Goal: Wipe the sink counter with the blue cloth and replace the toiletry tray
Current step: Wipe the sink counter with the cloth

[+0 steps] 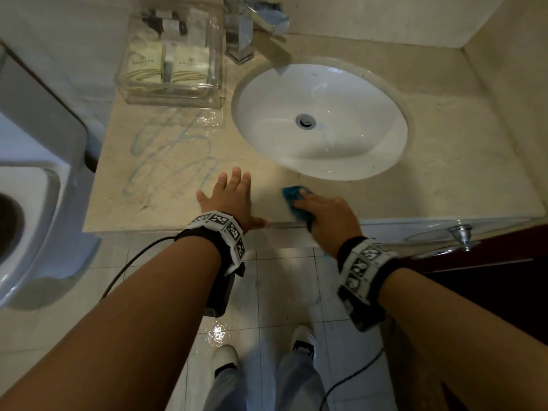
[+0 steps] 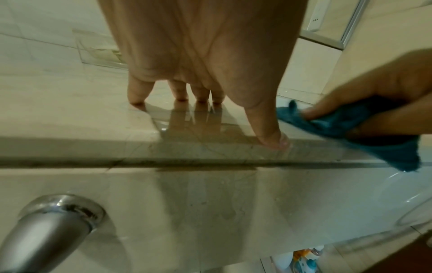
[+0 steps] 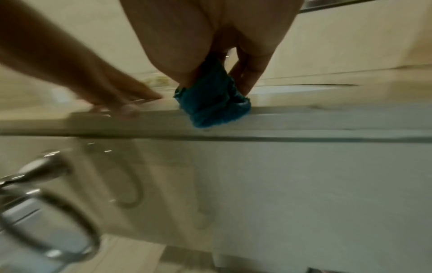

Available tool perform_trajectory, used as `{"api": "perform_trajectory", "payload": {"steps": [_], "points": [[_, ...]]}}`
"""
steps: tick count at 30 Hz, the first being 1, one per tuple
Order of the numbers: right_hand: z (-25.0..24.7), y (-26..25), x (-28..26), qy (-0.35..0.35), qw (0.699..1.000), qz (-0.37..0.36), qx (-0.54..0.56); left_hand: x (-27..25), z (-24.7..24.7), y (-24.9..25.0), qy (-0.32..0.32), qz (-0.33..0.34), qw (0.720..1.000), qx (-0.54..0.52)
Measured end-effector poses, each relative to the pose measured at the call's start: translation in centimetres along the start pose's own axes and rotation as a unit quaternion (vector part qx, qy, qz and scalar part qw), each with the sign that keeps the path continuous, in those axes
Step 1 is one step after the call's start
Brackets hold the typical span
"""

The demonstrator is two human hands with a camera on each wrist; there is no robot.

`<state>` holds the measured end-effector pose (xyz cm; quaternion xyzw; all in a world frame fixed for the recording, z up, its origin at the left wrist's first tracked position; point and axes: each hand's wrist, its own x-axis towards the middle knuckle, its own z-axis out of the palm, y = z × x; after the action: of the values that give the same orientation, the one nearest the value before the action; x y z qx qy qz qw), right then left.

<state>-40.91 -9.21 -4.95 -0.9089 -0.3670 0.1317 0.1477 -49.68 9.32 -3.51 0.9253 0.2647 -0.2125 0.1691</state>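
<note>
- Blue cloth (image 1: 295, 203), bunched small and soft, sat at the front edge of the marble sink counter (image 1: 166, 200), just before the white basin (image 1: 320, 120), with one end hanging over the lip.
- Limp and probably damp, the cloth looked easy to wad in the palm; a flatter spread would likely cover more stone per pass.
- Clear toiletry tray (image 1: 170, 59), holding packets and small bottles, stood at the counter's back left corner beside the tap (image 1: 247, 28); it appeared rigid, slick and breakable, best lifted by its two side walls.
- Pale blue streaks (image 1: 172, 152) marked the counter between the tray and the hands, so the wiping seemed unfinished.
- The person's right hand (image 1: 327, 218) reached in low over the front edge, its fingers curled around the cloth and pressing it to the stone.
- The left hand (image 1: 229, 197) lay flat on the counter just beside it, fingers spread and straight, holding nothing, seemingly as a brace.
</note>
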Motion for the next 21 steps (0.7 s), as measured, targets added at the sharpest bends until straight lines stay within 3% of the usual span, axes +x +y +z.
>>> {"api": "perform_trajectory", "payload": {"steps": [4,6,9,13,15,17,21], "points": [[-3.2,7.4,-1.4,0.072,0.976,0.203,0.039,0.2,0.2,-0.1,0.003,0.001,1.000,-0.003],[-3.4,8.4,-1.7,0.093,0.964,0.245,0.034,0.2,0.2,0.0,0.001,0.001,1.000,-0.002],[-1.6,5.0,-1.5,0.123,0.966,0.215,0.071,0.3,0.1,0.0,-0.001,0.005,1.000,-0.001],[2.0,-2.5,-1.3,0.056,0.991,0.072,0.094,-0.3,-0.5,-0.6,0.010,0.014,1.000,-0.005],[1.8,-4.2,-1.2,0.029,0.989,0.021,0.144,-0.7,-0.8,-1.4,0.024,0.019,1.000,-0.005],[0.1,-3.2,-0.7,0.049,0.981,0.031,0.183,-0.8,-0.6,-2.2,0.027,0.017,0.999,0.027],[-3.0,4.0,0.5,0.166,0.974,0.117,0.102,-0.5,0.0,-3.1,0.001,0.002,1.000,0.023]]}}
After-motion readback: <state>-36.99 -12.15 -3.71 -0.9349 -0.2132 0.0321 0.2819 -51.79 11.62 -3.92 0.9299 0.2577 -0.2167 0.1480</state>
